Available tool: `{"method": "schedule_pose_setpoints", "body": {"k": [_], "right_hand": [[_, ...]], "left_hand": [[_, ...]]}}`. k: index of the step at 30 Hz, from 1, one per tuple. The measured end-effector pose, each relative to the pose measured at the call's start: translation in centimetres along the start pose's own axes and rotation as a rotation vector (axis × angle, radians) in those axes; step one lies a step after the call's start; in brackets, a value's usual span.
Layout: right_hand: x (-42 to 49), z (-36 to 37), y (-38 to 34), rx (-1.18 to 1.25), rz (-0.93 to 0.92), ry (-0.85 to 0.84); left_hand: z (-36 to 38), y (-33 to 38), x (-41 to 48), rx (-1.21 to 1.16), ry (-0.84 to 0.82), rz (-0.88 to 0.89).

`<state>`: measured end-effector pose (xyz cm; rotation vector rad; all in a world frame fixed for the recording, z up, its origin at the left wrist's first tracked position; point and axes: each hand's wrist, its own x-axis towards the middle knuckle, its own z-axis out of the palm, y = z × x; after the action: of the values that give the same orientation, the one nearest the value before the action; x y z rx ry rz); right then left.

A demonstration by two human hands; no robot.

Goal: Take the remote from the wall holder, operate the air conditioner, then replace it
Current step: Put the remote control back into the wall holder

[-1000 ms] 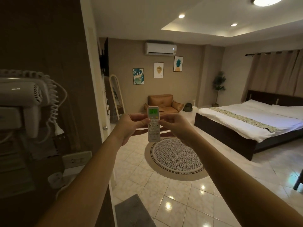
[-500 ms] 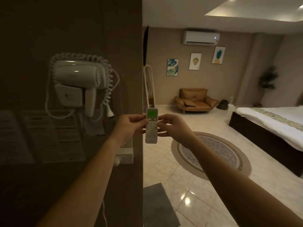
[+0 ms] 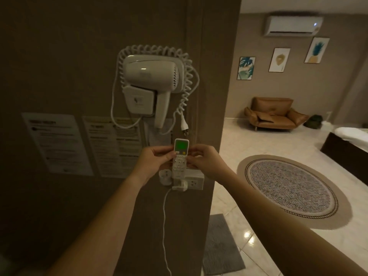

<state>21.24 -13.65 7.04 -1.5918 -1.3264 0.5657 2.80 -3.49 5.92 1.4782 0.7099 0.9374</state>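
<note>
We are holding the slim white plastic remote with the glowing green screen upright between both hands, out in front of the dark brown wall panel. Our left hand is pinching its left edge with thumb and fingertips closed on the casing, and our right hand is doing the same on the right edge, so the remote is clamped from both sides around its button area, with the screen standing clear above our fingers.

The remote is hanging just below the dangling plug of the white wall-mounted hair dryer with the coiled cord and just above the white wall socket strip, where a white charger with a thin cable is plugged in. We are not making out the wall holder itself; it may be sitting behind the remote and our hands, but we cannot tell.

The white split air conditioner, high on the far beige wall, is showing a small light at its right end, and the remote's screen is lit. From that we are judging that the first two parts are probably done: the remote is out of its holder, and the unit appears to be responding. We are facing the wall rather than the unit, which suits the last part. What is left is sliding the remote back into the holder and letting go with both hands.
</note>
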Motion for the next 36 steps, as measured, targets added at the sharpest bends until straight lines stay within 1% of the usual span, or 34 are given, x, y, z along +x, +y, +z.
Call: {"method": "schedule_pose_setpoints", "body": {"k": [3, 7, 16, 26, 29, 33, 36], "right_hand": [[1.1, 2.4, 0.4, -0.074, -0.011, -0.008], [2.3, 4.8, 0.9, -0.200, -0.045, 0.000], [4.4, 7.4, 2.3, -0.235, -0.025, 0.033], [6.0, 8.6, 3.6, -0.340, -0.023, -0.026], [6.2, 8.7, 3.8, -0.382, -0.030, -0.012], [6.4, 9.2, 4.0, -0.452, 0.005, -0.006], [6.6, 9.6, 4.2, -0.506, 0.076, -0.028]], "left_hand": [[-2.0, -1.5, 0.3, -0.001, 0.020, -0.025], [-3.6, -2.7, 0.6, 0.016, 0.037, -0.010], [-4.8, -5.5, 2.7, 0.084, 0.071, 0.051], [-5.4, -8.3, 4.0, 0.072, 0.080, 0.013], [-5.7, -8.9, 4.5, 0.085, 0.075, 0.000], [-5.6, -9.5, 4.7, 0.122, 0.065, -0.026], [-5.6, -10.1, 4.9, 0.144, 0.068, -0.060]]}}
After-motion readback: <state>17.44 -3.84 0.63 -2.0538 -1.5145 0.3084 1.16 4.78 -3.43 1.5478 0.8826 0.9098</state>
